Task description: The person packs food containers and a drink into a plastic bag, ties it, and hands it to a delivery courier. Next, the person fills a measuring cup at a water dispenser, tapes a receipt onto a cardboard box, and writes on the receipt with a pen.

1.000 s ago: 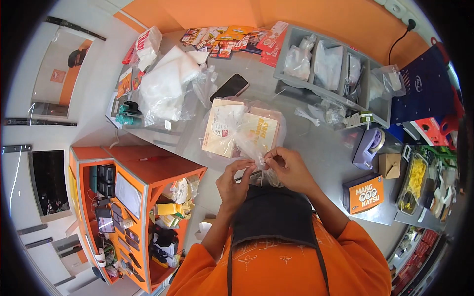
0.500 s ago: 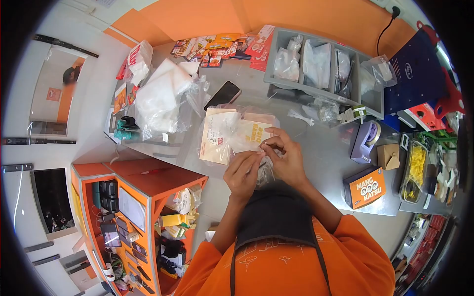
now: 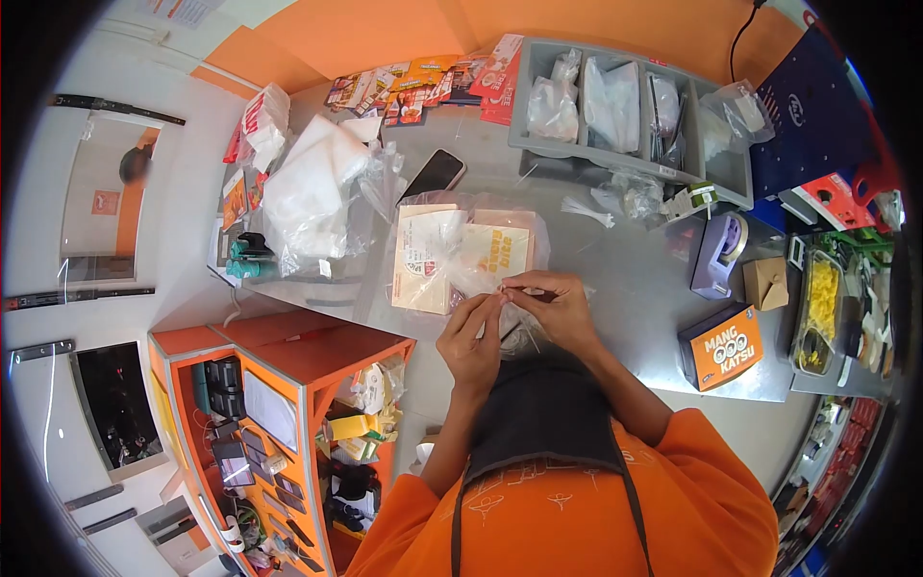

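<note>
Hands (image 3: 562, 313) closer together — clear, crinkled bag (image 3: 464, 276)

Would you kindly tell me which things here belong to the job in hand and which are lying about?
Apparently in the job:
- clear plastic bag at left hand and right hand
- printed boxes inside it

Lying about, likely:
- phone
- tape dispenser
- orange box
- leaflets

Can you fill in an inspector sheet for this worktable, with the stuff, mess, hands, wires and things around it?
Surface: shiny grey table, partly covered.
Job's things: clear bag around cream printed packaging.
Clutter: phone, leaflets, pile of plastic bags.
Hands: left hand and right hand pinch the gathered plastic; exact grip too small to tell.
Cables: black cord against the orange wall.
Surroundings: orange shelf unit at left; tape dispenser at right.
</note>
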`<state>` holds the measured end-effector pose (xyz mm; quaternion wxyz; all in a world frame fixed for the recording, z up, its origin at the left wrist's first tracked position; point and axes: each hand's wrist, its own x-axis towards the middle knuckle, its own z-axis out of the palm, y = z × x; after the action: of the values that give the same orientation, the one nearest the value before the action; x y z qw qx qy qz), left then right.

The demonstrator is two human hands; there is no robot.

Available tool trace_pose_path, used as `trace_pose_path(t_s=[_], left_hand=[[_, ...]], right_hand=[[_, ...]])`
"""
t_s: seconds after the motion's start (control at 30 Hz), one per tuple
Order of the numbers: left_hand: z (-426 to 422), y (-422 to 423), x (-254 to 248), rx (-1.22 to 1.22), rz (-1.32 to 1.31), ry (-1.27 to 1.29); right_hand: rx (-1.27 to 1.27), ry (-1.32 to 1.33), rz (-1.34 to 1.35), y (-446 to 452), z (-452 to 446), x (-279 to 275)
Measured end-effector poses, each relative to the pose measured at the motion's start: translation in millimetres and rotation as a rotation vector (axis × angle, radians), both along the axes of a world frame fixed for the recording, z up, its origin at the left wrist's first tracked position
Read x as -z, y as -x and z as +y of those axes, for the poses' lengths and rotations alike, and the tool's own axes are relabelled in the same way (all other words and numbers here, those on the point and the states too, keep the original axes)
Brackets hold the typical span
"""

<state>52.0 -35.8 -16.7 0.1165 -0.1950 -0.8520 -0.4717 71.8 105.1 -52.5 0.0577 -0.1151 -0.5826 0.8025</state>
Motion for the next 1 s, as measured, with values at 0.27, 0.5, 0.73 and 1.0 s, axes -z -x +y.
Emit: trace_pose_path(t_s=[0.27,0.5,0.73,1.0], left_hand=[[2.1,-4.4,-6.5,-0.014,-0.079,0.045],[-1.2,-3.3,-4.9,-0.02,-0.092,0.037],[-3.0,-2.6,-4.5,-0.022,-0.117,0.022],[-1.6,-3.5,-8.5,-0.034,-0.125,0.023]], right_hand=[[0.077,0.051,0.092,4.0,-7.5,10.8],[0.068,-0.057,0.121,3.4,-8.2,9.5],[0.142,-0.239,0.249,0.4,-12.9,13.8],[0.19,-0.324,0.282,-1.0,-16.7,15.8]])
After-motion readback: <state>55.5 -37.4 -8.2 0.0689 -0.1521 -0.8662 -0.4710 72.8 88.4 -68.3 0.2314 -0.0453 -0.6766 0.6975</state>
